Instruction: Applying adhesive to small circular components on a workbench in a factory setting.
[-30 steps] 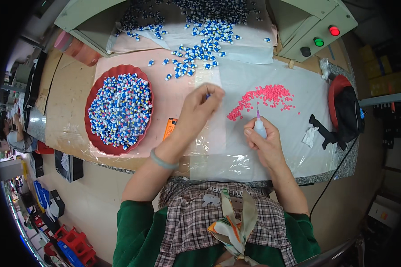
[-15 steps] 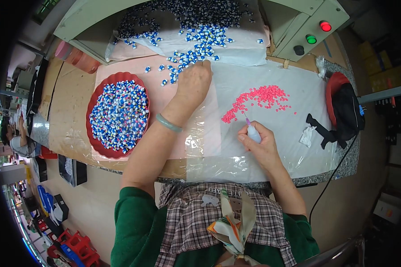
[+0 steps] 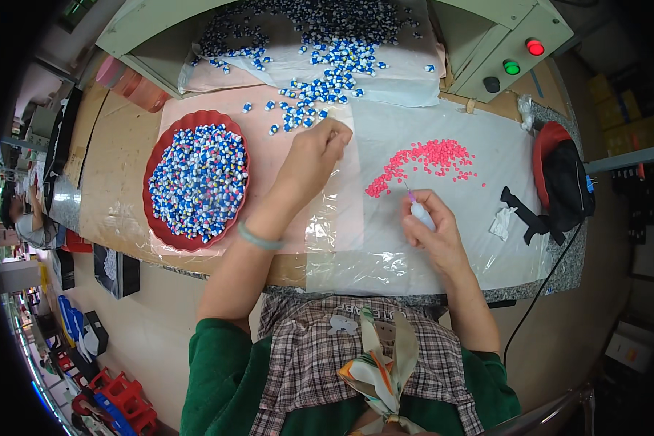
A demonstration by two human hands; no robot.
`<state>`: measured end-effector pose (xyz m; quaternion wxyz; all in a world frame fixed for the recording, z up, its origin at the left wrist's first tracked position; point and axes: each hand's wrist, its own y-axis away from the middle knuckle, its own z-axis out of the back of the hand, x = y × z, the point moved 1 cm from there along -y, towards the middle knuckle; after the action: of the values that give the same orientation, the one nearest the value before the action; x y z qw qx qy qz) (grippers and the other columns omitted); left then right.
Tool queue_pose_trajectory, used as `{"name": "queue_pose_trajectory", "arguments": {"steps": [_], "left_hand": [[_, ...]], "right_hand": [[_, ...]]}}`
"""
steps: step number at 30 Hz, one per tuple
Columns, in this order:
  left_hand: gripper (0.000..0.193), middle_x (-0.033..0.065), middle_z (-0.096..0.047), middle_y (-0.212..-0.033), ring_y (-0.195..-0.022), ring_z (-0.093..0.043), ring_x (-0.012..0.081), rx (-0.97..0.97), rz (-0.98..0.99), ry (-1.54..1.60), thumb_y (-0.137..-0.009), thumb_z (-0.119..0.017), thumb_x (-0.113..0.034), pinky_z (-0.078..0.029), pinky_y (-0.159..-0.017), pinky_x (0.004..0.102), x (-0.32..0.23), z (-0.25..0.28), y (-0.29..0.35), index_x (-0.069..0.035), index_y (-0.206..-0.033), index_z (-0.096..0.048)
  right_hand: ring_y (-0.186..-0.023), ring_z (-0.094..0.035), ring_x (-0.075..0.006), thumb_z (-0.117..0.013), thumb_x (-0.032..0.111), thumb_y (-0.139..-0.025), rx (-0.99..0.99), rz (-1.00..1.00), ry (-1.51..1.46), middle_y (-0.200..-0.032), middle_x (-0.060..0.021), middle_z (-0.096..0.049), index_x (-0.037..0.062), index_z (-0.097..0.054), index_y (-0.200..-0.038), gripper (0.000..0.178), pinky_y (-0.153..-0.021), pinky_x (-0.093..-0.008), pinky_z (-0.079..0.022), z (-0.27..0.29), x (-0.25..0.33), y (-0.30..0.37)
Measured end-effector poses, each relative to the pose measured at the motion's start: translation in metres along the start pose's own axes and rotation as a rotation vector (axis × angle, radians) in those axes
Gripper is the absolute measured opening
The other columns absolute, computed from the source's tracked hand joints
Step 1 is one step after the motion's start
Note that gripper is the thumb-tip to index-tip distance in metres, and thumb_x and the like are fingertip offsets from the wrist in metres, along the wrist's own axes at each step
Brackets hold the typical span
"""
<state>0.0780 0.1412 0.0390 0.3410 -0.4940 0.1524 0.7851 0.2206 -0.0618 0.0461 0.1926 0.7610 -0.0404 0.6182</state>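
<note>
In my right hand (image 3: 437,231) is a small, pale squeeze bottle (image 3: 423,216) with a purple collar and a thin needle tip. That tip points toward a spread of tiny pink pieces (image 3: 436,154) on the white sheet. My left hand (image 3: 311,161) is pinched over the seam between the pink and white sheets; whatever sits in its fingertips is too small to make out. Just beyond it lie loose blue-and-white pieces (image 3: 294,116), trailing back to a larger heap (image 3: 341,54). A red scalloped tray (image 3: 152,216) at the left is heaped with similar pieces.
A pale green metal housing (image 3: 512,43) with lit red and green buttons arches over the back heap. At the right are a black pouch (image 3: 570,178), a black strap (image 3: 528,214) and crumpled tissue (image 3: 501,223). Pink containers (image 3: 134,87) stand back left. A person (image 3: 33,218) sits far left.
My left hand has drawn back slightly from the loose blue-and-white pieces, toward me. My right hand has shifted a little to the right with the bottle, its tip still near the pink pieces.
</note>
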Motion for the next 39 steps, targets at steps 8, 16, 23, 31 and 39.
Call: {"name": "queue_pose_trajectory", "arguments": {"steps": [8,16,23,31,39], "left_hand": [[0.02,0.0057,-0.059,-0.08,-0.056,-0.037,0.0035,0.244,0.449,1.133,-0.097,-0.054,-0.014,-0.029,-0.048,0.016,-0.014,-0.006,0.072,-0.001,-0.11,-0.06],[0.017,0.0118,-0.065,-0.086,-0.054,-0.037,0.0033,0.312,0.443,1.178,-0.095,-0.055,-0.006,-0.029,-0.048,0.016,-0.019,-0.02,0.095,0.0,-0.11,-0.06],[0.016,0.0106,-0.066,-0.082,-0.055,-0.04,0.0025,0.243,0.36,0.994,-0.094,-0.058,-0.006,-0.03,-0.047,0.0173,-0.025,-0.026,0.103,-0.001,-0.109,-0.059],[0.018,0.0054,-0.069,-0.087,-0.061,-0.043,0.0001,0.241,0.346,0.881,-0.093,-0.061,-0.009,-0.034,-0.051,0.0165,-0.024,-0.025,0.105,-0.004,-0.11,-0.057],[0.018,0.0085,-0.068,-0.084,-0.056,-0.041,-0.0003,0.217,0.331,0.856,-0.092,-0.061,-0.007,-0.03,-0.048,0.0153,-0.022,-0.028,0.106,-0.003,-0.11,-0.058]], "right_hand": [[-0.062,-0.053,-0.0086,-0.052,0.006,-0.089,0.039,0.097,-0.085,-0.1,-0.0062,-0.054,0.0052,-0.049,-0.11,0.021,-0.047,-0.0197,-0.034,0.006,0.003,-0.001],[-0.058,-0.056,-0.0111,-0.068,0.006,-0.086,-0.197,0.298,-0.117,-0.093,-0.0152,-0.065,0.0004,-0.052,-0.112,0.032,-0.044,-0.0191,-0.039,0.0,0.014,0.004],[-0.058,-0.056,-0.0116,-0.059,0.023,-0.095,-0.247,0.483,0.264,-0.092,-0.0156,-0.065,-0.0021,-0.049,-0.122,0.038,-0.046,-0.0212,-0.041,-0.006,0.023,0.018],[-0.059,-0.058,-0.0118,-0.053,0.023,-0.098,-0.211,0.676,0.558,-0.088,-0.0155,-0.066,-0.005,-0.047,-0.127,0.041,-0.049,-0.0215,-0.044,-0.009,0.027,0.025],[-0.057,-0.058,-0.0111,-0.054,0.022,-0.097,-0.212,0.73,0.698,-0.087,-0.0158,-0.067,-0.006,-0.05,-0.126,0.04,-0.049,-0.0209,-0.045,-0.012,0.028,0.025]]}}
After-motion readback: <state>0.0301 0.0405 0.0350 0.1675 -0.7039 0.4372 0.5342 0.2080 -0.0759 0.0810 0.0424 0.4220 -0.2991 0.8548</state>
